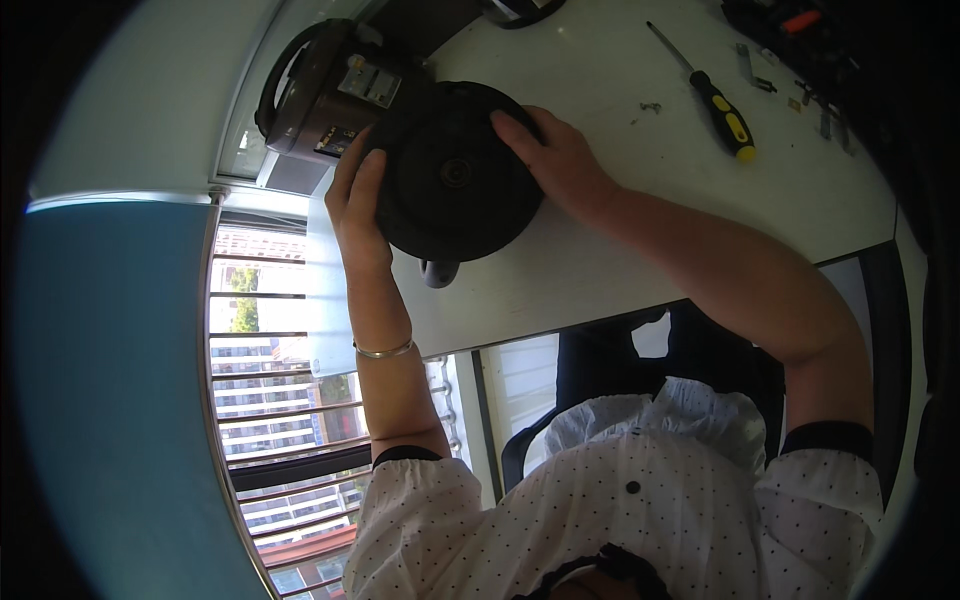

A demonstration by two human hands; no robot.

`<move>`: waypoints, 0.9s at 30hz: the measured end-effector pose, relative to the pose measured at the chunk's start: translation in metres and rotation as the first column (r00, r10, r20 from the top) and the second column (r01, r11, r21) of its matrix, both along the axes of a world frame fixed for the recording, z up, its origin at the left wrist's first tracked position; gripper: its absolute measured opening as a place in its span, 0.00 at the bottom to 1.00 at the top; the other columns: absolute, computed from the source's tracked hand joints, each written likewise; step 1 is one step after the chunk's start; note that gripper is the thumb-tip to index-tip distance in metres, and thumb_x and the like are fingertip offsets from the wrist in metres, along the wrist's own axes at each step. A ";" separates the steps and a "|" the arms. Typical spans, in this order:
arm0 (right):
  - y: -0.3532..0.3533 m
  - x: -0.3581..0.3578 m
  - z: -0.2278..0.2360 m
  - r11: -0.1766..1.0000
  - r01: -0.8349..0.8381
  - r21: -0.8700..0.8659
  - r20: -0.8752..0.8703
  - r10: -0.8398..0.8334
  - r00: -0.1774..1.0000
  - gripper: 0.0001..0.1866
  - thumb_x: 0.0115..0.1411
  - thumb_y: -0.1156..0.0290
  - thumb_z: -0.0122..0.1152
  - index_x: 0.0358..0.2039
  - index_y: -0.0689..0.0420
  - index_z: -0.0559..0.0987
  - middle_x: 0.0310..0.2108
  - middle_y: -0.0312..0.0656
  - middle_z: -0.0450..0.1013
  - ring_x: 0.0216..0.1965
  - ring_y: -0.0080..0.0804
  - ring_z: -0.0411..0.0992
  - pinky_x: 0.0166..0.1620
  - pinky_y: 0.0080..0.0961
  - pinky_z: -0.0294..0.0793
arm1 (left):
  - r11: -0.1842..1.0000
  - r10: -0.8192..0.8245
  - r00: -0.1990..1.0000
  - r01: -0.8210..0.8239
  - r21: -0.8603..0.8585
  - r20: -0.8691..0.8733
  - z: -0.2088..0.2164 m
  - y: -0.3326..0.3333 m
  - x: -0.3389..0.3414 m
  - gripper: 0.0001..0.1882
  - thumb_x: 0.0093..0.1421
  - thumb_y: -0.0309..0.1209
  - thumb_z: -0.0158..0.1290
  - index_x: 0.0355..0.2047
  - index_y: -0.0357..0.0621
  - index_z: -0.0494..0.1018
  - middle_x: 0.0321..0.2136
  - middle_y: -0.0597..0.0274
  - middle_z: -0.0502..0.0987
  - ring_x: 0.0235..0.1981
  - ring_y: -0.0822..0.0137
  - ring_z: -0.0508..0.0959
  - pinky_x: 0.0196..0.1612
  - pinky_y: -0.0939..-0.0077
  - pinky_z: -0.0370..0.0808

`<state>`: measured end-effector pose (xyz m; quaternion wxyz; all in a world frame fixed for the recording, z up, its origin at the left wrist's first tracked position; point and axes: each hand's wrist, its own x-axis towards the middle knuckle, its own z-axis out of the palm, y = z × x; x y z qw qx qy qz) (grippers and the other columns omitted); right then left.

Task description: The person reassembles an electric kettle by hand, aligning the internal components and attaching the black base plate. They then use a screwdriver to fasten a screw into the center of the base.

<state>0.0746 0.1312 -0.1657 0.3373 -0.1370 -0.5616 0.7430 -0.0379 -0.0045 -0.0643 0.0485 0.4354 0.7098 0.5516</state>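
A round black appliance (430, 215), with a small ringed socket at its middle like the underside of an electric kettle, is tilted toward me over the table. A short dark curved part pokes out below its near edge. My left hand (358, 195) wraps its left side, with fingertips on the rim. On the upper right edge my right hand (560, 160) grips it, thumb lying across the face and the other fingers hidden behind. Whether the appliance rests on the table or is held up, I cannot tell.
A brown cooker (310, 115) with a carrying handle stands at the left by the wall. A black and yellow screwdriver (722, 112) lies to the right, near small metal bits (650, 106). Beyond are loose metal parts (755, 75) and a dark tool pile (790, 25). A slatted window (285, 375) is at left.
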 end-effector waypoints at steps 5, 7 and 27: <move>-0.003 -0.001 -0.002 0.999 0.026 0.040 -0.022 -0.025 0.999 0.33 0.58 0.43 0.52 0.43 0.67 0.71 0.28 0.50 0.74 0.25 0.33 0.77 0.22 0.23 0.77 | 0.994 -0.106 0.988 0.102 0.047 0.111 -0.001 -0.001 -0.008 0.29 0.58 0.39 0.47 0.52 0.26 0.65 0.44 0.45 0.74 0.46 0.59 0.75 0.51 0.74 0.70; -0.003 -0.002 -0.003 0.997 0.036 0.073 -0.006 -0.036 0.999 0.33 0.58 0.43 0.52 0.43 0.67 0.71 0.27 0.49 0.74 0.24 0.32 0.76 0.21 0.22 0.76 | 0.988 -0.147 0.980 0.139 0.069 0.134 -0.002 -0.001 -0.013 0.28 0.58 0.39 0.47 0.52 0.26 0.65 0.43 0.45 0.74 0.45 0.58 0.75 0.50 0.74 0.71; -0.006 0.003 -0.004 0.985 0.085 0.148 0.002 -0.086 0.996 0.32 0.61 0.45 0.49 0.43 0.68 0.73 0.30 0.52 0.76 0.32 0.38 0.77 0.38 0.29 0.75 | 0.990 -0.109 0.991 0.102 0.094 0.073 -0.008 0.002 -0.005 0.29 0.54 0.39 0.48 0.50 0.27 0.66 0.42 0.44 0.75 0.44 0.57 0.75 0.50 0.72 0.71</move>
